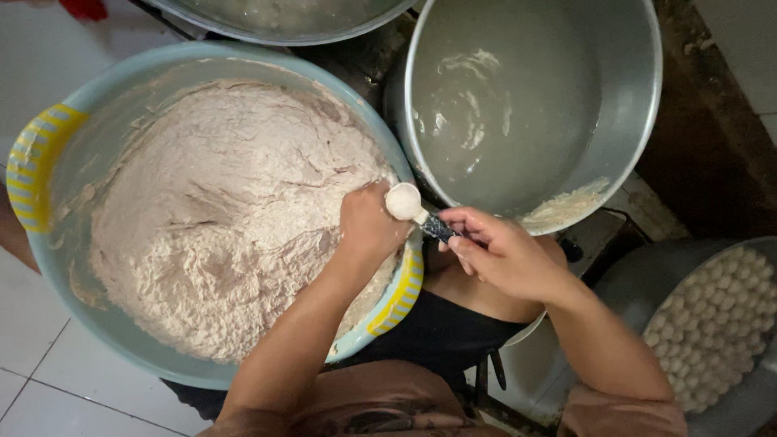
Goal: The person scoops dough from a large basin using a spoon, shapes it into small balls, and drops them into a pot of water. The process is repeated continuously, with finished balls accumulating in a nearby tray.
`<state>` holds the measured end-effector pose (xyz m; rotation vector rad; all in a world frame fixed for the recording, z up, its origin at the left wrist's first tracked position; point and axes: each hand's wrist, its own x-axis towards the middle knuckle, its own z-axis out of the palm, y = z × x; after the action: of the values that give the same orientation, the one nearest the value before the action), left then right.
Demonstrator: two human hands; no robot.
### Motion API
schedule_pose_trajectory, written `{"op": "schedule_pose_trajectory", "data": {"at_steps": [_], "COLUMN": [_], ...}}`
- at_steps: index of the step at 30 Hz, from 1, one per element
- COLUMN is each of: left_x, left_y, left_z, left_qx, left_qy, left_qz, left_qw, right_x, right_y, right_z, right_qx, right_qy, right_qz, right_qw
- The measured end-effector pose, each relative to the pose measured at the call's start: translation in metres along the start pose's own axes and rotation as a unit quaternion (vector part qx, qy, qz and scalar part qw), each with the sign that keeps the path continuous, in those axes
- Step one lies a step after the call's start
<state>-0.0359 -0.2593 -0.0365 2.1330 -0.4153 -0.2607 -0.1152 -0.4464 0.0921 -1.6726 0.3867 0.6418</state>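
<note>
Floor: White tiles (pixel 32 340) are showing at the left, under the bowls, and the person is sitting low among the pots.

Big tub: A pale blue tub (pixel 57 267) with yellow striped handles is sitting at the left. It is holding a big heap of soft pinkish-white paste (pixel 218 235), smeared up the sides.

Left hand: The left hand (pixel 368 226) is closing into a fist at the right edge of the paste. It is squeezing paste, and a round white ball (pixel 402 200) is poking out at the top of the fist.

Spoon: The right hand (pixel 502 255) is pinching the dark handle of a small spoon (pixel 435 227). The spoon tip is touching the ball, just over the tub rim.

Water pot: A big metal pot (pixel 639 121) is sitting at the top right. It is holding cloudy water, with a bit of paste stuck on its near wall.

Top edge: Another metal pan (pixel 283 31) is peeking in, and I cannot tell what is in it.

Ball bowl: A grey bowl (pixel 631 283) at the far right is filling up with many small white balls (pixel 716 324).

What could go wrong: The ball is soft and sticky. It could smear or fall back into the tub if the spoon is scooping crooked. It could also drop on the person's lap, in the gap between tub and pot.
</note>
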Motion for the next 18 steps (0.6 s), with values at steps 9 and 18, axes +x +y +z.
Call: {"op": "schedule_pose_trajectory", "data": {"at_steps": [9, 18], "left_x": [0.005, -0.009], "left_y": [0.010, 0.017], "left_z": [-0.013, -0.001], "left_qx": [0.093, -0.079], "left_qy": [-0.016, 0.115], "left_qz": [-0.115, -0.034], "left_qw": [0.989, 0.990], "right_x": [0.010, -0.001], "right_y": [0.006, -0.008], "right_z": [-0.042, -0.033], "right_qx": [-0.199, -0.156], "right_qy": [0.141, 0.133], "right_qz": [-0.075, 0.049], "right_qw": [0.967, 0.978]}}
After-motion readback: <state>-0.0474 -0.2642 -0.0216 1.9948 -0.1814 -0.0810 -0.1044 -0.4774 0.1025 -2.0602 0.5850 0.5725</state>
